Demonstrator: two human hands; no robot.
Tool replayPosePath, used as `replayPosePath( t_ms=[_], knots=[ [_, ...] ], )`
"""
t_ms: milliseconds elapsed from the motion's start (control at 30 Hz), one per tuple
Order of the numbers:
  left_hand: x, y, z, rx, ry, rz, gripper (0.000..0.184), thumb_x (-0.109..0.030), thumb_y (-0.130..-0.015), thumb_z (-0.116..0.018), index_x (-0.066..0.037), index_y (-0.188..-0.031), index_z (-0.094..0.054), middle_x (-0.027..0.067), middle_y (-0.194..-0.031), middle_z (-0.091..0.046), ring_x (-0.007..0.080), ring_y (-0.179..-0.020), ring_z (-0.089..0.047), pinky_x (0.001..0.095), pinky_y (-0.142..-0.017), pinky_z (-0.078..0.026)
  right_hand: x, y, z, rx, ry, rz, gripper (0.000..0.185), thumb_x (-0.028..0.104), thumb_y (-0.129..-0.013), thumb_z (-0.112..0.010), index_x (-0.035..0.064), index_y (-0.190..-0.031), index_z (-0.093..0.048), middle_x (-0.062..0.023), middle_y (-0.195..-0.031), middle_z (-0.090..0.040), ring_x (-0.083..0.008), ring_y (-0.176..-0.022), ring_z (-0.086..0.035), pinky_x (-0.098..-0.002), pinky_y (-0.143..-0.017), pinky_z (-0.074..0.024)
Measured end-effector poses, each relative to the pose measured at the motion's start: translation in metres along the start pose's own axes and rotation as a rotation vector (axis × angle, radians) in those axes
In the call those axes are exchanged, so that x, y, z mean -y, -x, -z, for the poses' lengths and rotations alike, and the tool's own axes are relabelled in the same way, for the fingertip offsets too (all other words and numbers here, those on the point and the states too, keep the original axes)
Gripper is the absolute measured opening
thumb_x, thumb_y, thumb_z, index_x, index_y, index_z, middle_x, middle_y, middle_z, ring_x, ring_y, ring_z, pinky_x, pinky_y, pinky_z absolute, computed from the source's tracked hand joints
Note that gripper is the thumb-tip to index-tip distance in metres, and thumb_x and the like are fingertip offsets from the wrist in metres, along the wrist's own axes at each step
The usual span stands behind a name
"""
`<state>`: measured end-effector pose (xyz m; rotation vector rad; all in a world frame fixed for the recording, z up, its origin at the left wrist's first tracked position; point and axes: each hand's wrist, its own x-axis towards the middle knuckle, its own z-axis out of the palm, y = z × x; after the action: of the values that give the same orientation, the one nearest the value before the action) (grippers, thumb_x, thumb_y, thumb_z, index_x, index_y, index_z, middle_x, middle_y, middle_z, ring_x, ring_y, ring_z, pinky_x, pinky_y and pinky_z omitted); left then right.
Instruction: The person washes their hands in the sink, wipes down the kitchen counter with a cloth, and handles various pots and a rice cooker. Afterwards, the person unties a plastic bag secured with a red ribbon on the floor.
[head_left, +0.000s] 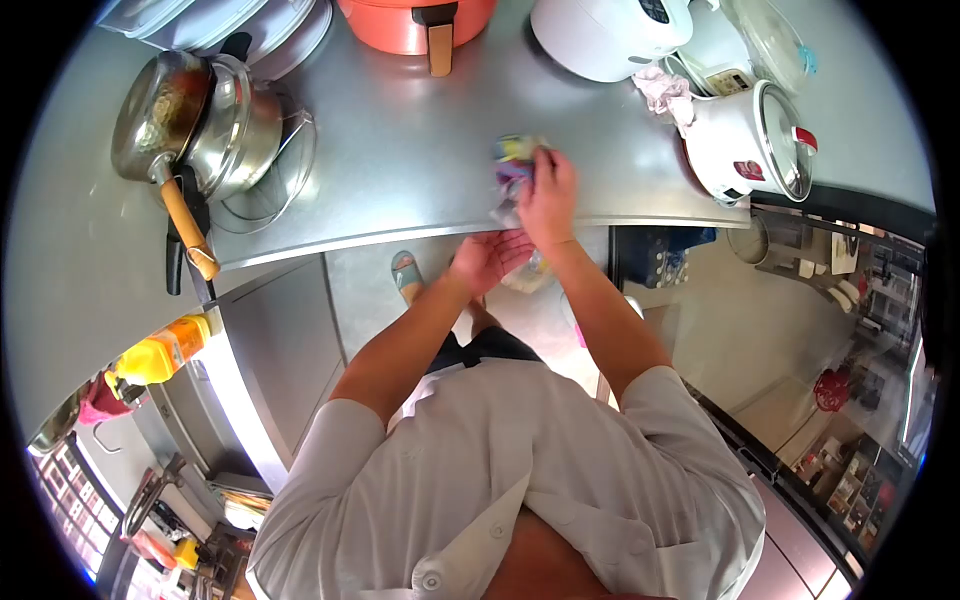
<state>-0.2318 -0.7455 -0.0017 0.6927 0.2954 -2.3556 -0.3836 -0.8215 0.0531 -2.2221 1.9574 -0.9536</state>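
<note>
My right hand [548, 200] is closed on a crumpled, multicoloured cloth or packet [513, 175], blurred by motion, just above the front part of the grey metal counter [400, 150]. Cupped palm up at the counter's front edge is my left hand [487, 262], its fingers spread and reaching under my right wrist. Nothing shows in that palm. Below the hands, a pale yellowish thing [530, 274] is partly hidden by my right forearm, and I cannot make out what it is.
Metal pans [235, 130] with handles over the edge stand at the left. At the back are a red pot [415, 25] and a white rice cooker [600, 35]. A white cooker with a glass lid [735, 140] is at the right. A yellow bottle [165, 350] hangs lower left.
</note>
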Motion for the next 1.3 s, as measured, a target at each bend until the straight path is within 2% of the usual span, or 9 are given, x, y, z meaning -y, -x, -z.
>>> replayPosePath(
  t_ms=[67,133,233,333,600,833,967,1100,1300],
  knots=[
    [0.002,-0.001,0.002,-0.051,-0.018,-0.003,0.042,-0.023,-0.105,-0.033,0.009,-0.125,-0.053,0.0233,-0.127,-0.061,0.0343,-0.118,-0.06,0.0438,-0.108,-0.047,-0.006,-0.015,-0.003,0.087,-0.188,0.055,0.049,0.004,-0.08,-0.06,0.0052,-0.129,-0.058,-0.0206,-0.12,-0.059,-0.0402,-0.109,-0.057,-0.045,-0.097,-0.0473],
    [-0.001,0.001,0.004,-0.068,-0.036,-0.006,0.041,-0.023,-0.105,-0.035,0.009,-0.126,-0.051,0.0231,-0.127,-0.059,0.0337,-0.119,-0.059,0.044,-0.108,-0.047,-0.05,-0.049,0.017,-0.01,-0.088,-0.083,0.046,0.002,-0.076,-0.063,-0.0006,-0.122,-0.06,-0.0206,-0.116,-0.062,-0.0402,-0.114,-0.055,-0.0486,-0.1,-0.044],
    [-0.011,0.023,-0.005,-0.155,-0.028,-0.029,0.042,-0.024,-0.106,-0.033,0.009,-0.127,-0.05,0.0233,-0.129,-0.059,0.0347,-0.119,-0.059,0.0443,-0.108,-0.047,-0.151,-0.102,0.042,-0.3,0.117,-0.184,0.04,0.002,-0.077,-0.062,0.0037,-0.117,-0.066,-0.0214,-0.107,-0.066,-0.0385,-0.111,-0.057,-0.048,-0.098,-0.0447],
    [-0.02,0.037,0.012,-0.171,-0.069,-0.107,0.043,-0.022,-0.106,-0.03,0.01,-0.128,-0.049,0.0243,-0.129,-0.058,0.0361,-0.12,-0.058,0.0448,-0.107,-0.048,-0.192,-0.112,0.029,-0.187,0.387,-0.274,0.039,0.008,-0.077,-0.063,0.0031,-0.116,-0.067,-0.021,-0.109,-0.064,-0.0387,-0.106,-0.057,-0.0473,-0.095,-0.0457],
    [-0.06,0.077,0.07,-0.324,0.158,-0.395,0.048,-0.019,-0.104,-0.023,0.014,-0.123,-0.051,0.028,-0.121,-0.063,0.0378,-0.114,-0.063,0.0476,-0.104,-0.051,-0.058,-0.072,-0.026,-0.014,0.125,0.119,0.044,0.004,-0.074,-0.064,0.005,-0.118,-0.066,-0.0163,-0.113,-0.062,-0.0368,-0.105,-0.058,-0.0457,-0.094,-0.0475],
    [-0.083,0.091,0.079,-0.126,-0.007,-0.3,0.052,-0.026,-0.105,-0.024,0.012,-0.127,-0.052,0.0261,-0.125,-0.062,0.0358,-0.117,-0.062,0.0438,-0.107,-0.048,0.069,-0.033,-0.058,0.248,-0.265,0.276,0.046,-0.003,-0.075,-0.061,0.007,-0.12,-0.064,-0.0163,-0.116,-0.061,-0.0361,-0.108,-0.058,-0.0431,-0.095,-0.0488],
    [-0.08,0.086,0.075,-0.108,0.119,-0.459,0.051,-0.029,-0.105,-0.027,0.009,-0.123,-0.056,0.0231,-0.117,-0.067,0.0343,-0.113,-0.064,0.0454,-0.105,-0.049,0.048,-0.061,-0.035,0.12,-0.317,0.353,0.045,-0.005,-0.078,-0.058,0.005,-0.121,-0.063,-0.0158,-0.118,-0.061,-0.037,-0.112,-0.057,-0.0426,-0.098,-0.0473],
    [-0.075,0.095,0.078,-0.138,0.292,-0.626,0.051,-0.031,-0.106,-0.025,0.008,-0.116,-0.057,0.0232,-0.111,-0.067,0.0346,-0.108,-0.065,0.0477,-0.103,-0.051,-0.022,-0.083,-0.025,-0.001,-0.03,0.189,0.045,-0.001,-0.079,-0.062,0.0053,-0.124,-0.062,-0.0161,-0.119,-0.059,-0.0374,-0.113,-0.055,-0.0464,-0.099,-0.0446],
    [-0.069,0.091,0.078,-0.14,0.469,-0.758,0.04,-0.026,-0.105,-0.029,0.0,-0.109,-0.06,0.0132,-0.107,-0.07,0.0274,-0.104,-0.067,0.0435,-0.098,-0.052,0.047,-0.048,-0.07,0.085,0.032,0.354,0.043,0.006,-0.078,-0.066,0.008,-0.12,-0.066,-0.0149,-0.115,-0.06,-0.0355,-0.108,-0.057,-0.0455,-0.095,-0.0466]
  ],
)
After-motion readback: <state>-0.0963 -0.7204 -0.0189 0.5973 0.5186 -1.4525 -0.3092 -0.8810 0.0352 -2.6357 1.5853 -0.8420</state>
